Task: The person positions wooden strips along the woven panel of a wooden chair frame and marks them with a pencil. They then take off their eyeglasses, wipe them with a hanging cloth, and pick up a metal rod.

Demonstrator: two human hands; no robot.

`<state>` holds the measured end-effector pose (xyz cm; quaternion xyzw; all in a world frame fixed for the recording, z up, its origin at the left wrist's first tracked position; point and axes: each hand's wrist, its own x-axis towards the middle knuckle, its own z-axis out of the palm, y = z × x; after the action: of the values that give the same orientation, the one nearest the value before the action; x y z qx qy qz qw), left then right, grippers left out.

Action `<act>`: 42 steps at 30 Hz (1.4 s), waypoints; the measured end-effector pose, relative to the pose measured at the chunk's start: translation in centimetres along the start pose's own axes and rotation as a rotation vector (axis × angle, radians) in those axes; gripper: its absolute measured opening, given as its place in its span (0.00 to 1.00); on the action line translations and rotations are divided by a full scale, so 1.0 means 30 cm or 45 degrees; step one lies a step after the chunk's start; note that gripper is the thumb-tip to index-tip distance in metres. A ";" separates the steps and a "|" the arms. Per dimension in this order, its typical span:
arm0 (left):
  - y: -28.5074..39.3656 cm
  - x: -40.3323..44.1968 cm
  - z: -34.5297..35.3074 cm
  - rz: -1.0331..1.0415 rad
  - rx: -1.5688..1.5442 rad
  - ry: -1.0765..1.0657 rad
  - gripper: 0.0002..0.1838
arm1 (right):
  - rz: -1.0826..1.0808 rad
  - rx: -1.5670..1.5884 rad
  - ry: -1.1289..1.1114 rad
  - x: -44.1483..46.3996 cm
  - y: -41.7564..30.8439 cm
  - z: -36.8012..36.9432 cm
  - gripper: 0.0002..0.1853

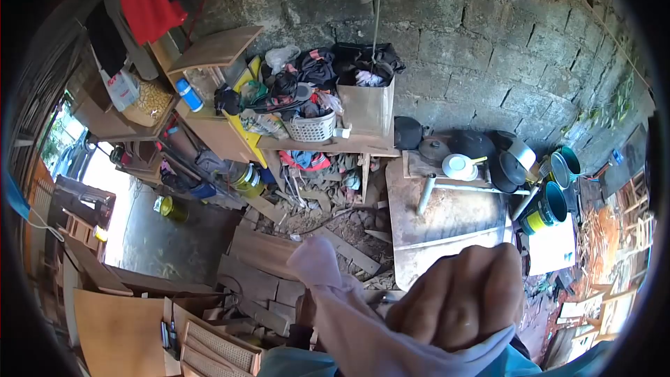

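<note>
My right hand [457, 293] is close to the camera at the lower centre right, its fingers curled together and knuckles facing up. A pale pink cloth [370, 328] is gripped in it. The cloth runs below the hand and up to the left, ending in a bunched tip. Behind the cloth's left edge a small brown patch [305, 307] shows, perhaps part of my left hand; its fingers are hidden. Blue fabric lies at the bottom edge, under the cloth.
Ahead, a wooden shelf [363, 145] bears a white basket [312, 128] of clothes. A worn board table [447, 227] stands beyond my right hand, with dark pots and a white plate [458, 166] behind. Buckets [549, 204] stand at right. Wooden panels [118, 328] fill the lower left.
</note>
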<state>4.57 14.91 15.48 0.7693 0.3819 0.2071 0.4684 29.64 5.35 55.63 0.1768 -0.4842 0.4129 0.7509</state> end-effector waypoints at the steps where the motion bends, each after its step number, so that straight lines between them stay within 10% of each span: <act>1: 0.023 0.002 0.006 0.006 -0.081 -0.009 0.16 | 0.040 -0.130 0.062 -0.005 -0.029 -0.007 0.15; 14: -0.238 0.042 0.089 -0.128 0.099 0.054 0.09 | 0.175 -1.022 0.690 0.091 -0.245 -0.185 0.11; 15: -0.227 0.048 0.090 -0.134 0.134 0.073 0.09 | 0.125 -1.595 0.144 0.109 -0.267 -0.285 0.11; 18: -0.209 0.072 0.090 -0.130 0.145 0.113 0.09 | 0.027 -1.736 -0.291 0.299 -0.258 -0.272 0.10; 23: -0.190 0.098 0.029 -0.119 0.112 0.269 0.10 | -0.593 -1.932 -0.550 0.673 -0.095 -0.223 0.13; 42: -0.376 -0.105 -0.282 -0.344 0.105 0.622 0.13 | -1.092 -1.958 -0.836 1.777 0.445 0.077 0.10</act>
<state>-7.55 20.24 9.72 0.6570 0.5908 0.3064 0.3542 27.86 35.70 101.47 -0.0970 -0.7051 -0.4029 0.5754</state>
